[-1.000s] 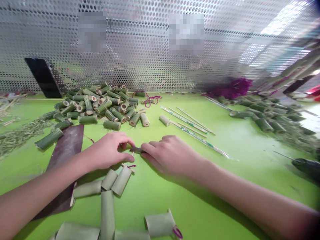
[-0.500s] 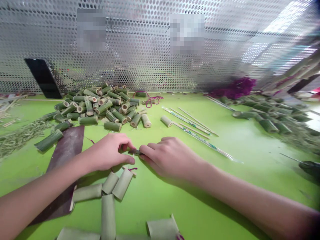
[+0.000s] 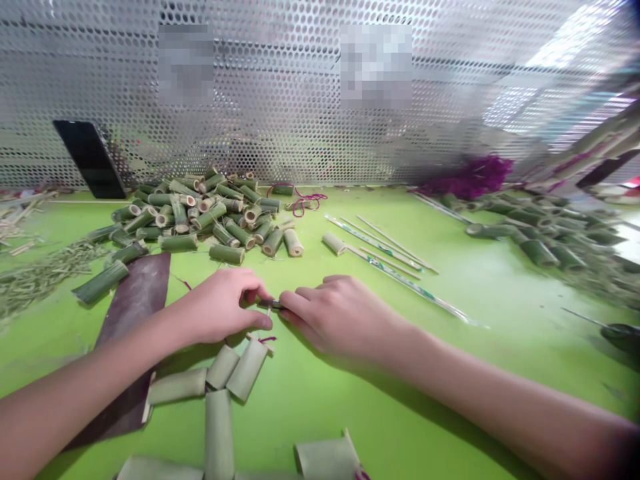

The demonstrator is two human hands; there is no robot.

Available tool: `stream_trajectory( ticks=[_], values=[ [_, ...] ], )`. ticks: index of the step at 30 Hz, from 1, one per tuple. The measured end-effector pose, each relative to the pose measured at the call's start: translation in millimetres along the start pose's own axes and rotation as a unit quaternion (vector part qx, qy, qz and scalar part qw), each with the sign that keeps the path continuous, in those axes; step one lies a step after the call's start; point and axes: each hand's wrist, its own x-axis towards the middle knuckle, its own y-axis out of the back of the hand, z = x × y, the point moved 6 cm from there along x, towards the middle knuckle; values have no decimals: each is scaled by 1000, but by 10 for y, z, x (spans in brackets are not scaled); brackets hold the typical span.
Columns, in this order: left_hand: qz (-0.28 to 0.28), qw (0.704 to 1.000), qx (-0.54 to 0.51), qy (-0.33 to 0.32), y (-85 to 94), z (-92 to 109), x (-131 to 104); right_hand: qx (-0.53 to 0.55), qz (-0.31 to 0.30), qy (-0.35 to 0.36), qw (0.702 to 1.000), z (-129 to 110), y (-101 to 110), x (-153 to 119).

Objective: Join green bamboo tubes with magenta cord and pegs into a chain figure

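Observation:
My left hand (image 3: 227, 305) is closed in a pinch on a short, thin pale wooden stick (image 3: 269, 312) above the table. My right hand (image 3: 335, 310) grips a small dark metal tool, like a blade (image 3: 273, 304), most of it hidden by the fingers. The blade-like end lies across the stick. Just below my left hand, pale bamboo tubes (image 3: 248, 370) lie joined in a figure, one tube with a stick end and purple string (image 3: 267, 339) at its top. More tubes (image 3: 219, 433) continue toward the front edge of the picture.
A pile of green bamboo pieces (image 3: 210, 213) lies at the back, a phone (image 3: 90, 160) leaning beside it. A brown strip (image 3: 135, 300) runs under my left forearm. Wrapped sticks (image 3: 400, 273), a screwdriver-like tool (image 3: 620, 337), purple string (image 3: 475, 177) and more bamboo (image 3: 540, 250) are to the right.
The view has shifted very slightly. Both hands keep their hold and place, with the blade-like tool still against the stick.

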Motion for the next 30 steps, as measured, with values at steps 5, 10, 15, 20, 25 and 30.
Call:
stream_trajectory(
  ticks=[5,10,15,20,25,30],
  values=[
    [1,1000,1,3,-3,-7,0,4,7,-2,1000,-2,3,0],
    [4,1000,4,6,-1,-6,-1,1,-5,-6,1000,5,-1,3],
    [-2,1000,11,4,2,16,-5,6,-9,-6,1000,0,1,5],
    [3,999,40,-22,-5,62,-25,11,-40,-4,999,-14,-26,26],
    [4,998,49,-40,-15,66,-36,14,-42,-3,999,-12,-24,28],
    [-11,999,38,-31,-25,52,-17,-4,-21,-14,1000,24,-16,-27]
  ],
)
